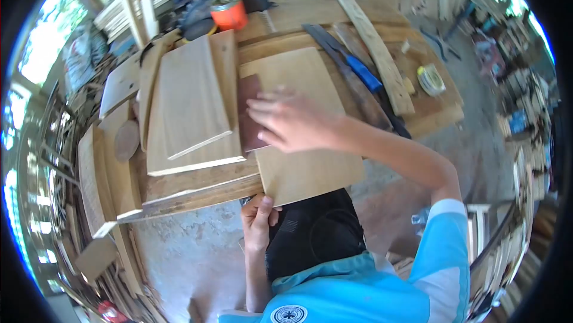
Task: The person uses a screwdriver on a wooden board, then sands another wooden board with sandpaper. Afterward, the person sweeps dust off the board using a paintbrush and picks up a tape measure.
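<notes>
My left hand (258, 220) is closed on the near left corner of a flat wooden board (316, 171), thumb on top and fingers beneath. The board lies on the workbench and juts over its near edge. My right hand (295, 120) is above the board's left side, slightly blurred, with fingers stretched out and apart. Its fingertips rest over a reddish-brown sheet that looks like sandpaper (249, 126); firm contact is hard to tell. Left of the sheet is a stack of wooden boards (191, 96).
On the workbench (197, 194) are an orange can (228, 12), a toothed saw blade (200, 3), a blue-handled tool (361, 72), a long wood strip (376, 48) and a tape roll (430, 79). Wood pieces (110, 168) lie at the left; stacked timber lines the sides.
</notes>
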The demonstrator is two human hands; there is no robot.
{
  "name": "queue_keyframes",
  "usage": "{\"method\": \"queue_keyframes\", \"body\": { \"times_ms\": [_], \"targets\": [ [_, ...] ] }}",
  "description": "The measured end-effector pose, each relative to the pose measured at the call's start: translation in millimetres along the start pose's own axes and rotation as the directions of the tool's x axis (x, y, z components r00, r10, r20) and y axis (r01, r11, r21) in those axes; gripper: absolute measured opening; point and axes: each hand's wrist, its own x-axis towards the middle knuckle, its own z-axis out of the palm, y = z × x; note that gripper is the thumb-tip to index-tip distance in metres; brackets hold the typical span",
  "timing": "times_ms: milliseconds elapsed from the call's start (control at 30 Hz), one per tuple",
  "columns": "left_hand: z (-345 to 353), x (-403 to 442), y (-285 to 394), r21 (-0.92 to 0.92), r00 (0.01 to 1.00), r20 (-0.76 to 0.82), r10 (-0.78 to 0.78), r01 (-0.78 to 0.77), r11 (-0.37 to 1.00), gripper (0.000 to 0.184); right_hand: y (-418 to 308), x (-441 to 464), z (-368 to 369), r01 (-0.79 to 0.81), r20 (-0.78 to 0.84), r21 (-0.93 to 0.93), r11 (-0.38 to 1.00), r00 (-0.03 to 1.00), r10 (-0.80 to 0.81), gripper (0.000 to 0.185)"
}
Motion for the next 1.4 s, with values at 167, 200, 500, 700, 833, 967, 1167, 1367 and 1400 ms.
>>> {"method": "queue_keyframes", "body": {
  "times_ms": [167, 200, 500, 700, 833, 967, 1167, 1367, 1400],
  "targets": [
    [-3, 2, -1, 0.007, 0.995, 0.087, 0.044, -0.045, 0.999, 0.030, 71, 34, 4, -0.326, 0.204, -0.059, 0.944, 0.921, 0.331, 0.042],
    [-3, 1, 2, 0.088, 0.991, 0.113, 0.066, -0.076, 0.993, 0.028, 73, 37, 6, -0.381, 0.256, -0.017, 0.924, 0.892, 0.373, 0.048],
    [7, 1, -1, 0.088, 0.962, 0.273, -0.007, -0.018, 0.996, 0.022, -32, -4, -23, 0.028, 0.431, -0.120, 0.992, 0.902, 0.027, 0.059],
    [7, -2, -4, 0.036, 0.964, 0.262, -0.044, 0.036, 0.999, 0.024, 37, 28, 1, -0.238, 0.393, -0.135, 0.962, 0.878, 0.272, 0.065],
    [9, -4, -5, 0.022, 0.971, 0.235, -0.041, 0.037, 0.999, 0.021, 14, 32, 0, -0.222, 0.388, -0.182, 0.958, 0.879, 0.278, 0.073],
    [9, -1, -8, -0.054, 0.966, 0.246, -0.072, 0.088, 0.995, 0.019, -39, -6, -22, -0.005, 0.372, -0.145, 0.989, 0.926, 0.059, 0.076],
    [6, 1, -4, 0.000, 0.956, 0.291, -0.037, 0.039, 0.999, 0.019, -25, -26, -30, -0.248, 0.234, 0.085, 0.965, 0.946, 0.223, 0.058],
    [-1, 2, -4, -0.073, 0.948, 0.318, 0.025, -0.001, 0.997, 0.020, -81, -54, -40, 0.040, 0.366, 0.267, 0.963, 0.920, -0.139, 0.061],
    [-2, 2, -6, -0.096, 0.933, 0.356, 0.047, -0.014, 0.995, 0.022, -74, -53, -42, 0.039, 0.367, 0.268, 0.963, 0.920, -0.139, 0.061]
  ]
}}
